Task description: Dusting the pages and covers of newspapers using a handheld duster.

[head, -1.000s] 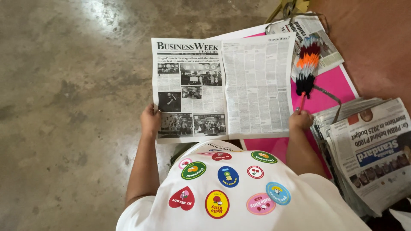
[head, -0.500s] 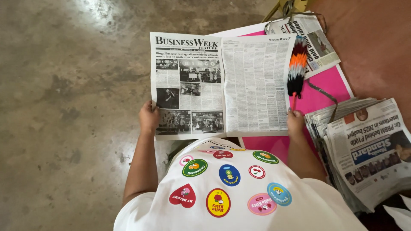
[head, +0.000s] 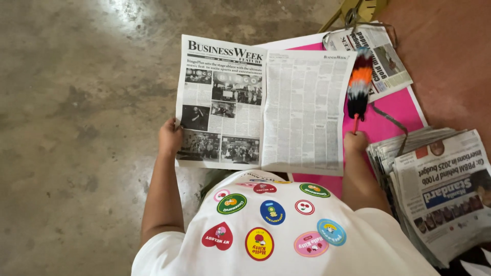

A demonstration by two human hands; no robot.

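Newspaper (head: 263,105) is spread open across two pages, lying flat over the concrete floor (head: 76,102) and overlapping the left part of a pink sheet (head: 396,110). The person's left hand (head: 170,137) pins its near-left edge, fingers curled onto the paper, probably to keep the spread flat and square. Right hand (head: 356,142) sits at the near-right corner, fingers clenched round the red handle of a small feather duster (head: 359,82), whose black, orange and white head points away and rests just beside the right page edge, over the pink sheet. Holding both at once keeps the duster ready while the paper stays put.

Stack of newspapers (head: 434,189) lies near right, well within reach of the right hand; its lower part runs out of frame. Another folded newspaper (head: 381,61) lies far right, a thin dark cord or wire looped over it and trailing across the pink sheet.

Hidden: the white T-shirt with round stickers (head: 271,235) covers the near edge of the paper and the lap. Thumbs can't be seen clearly. Yellowish object (head: 358,9) at the far edge is cut off, possibly a stool leg.
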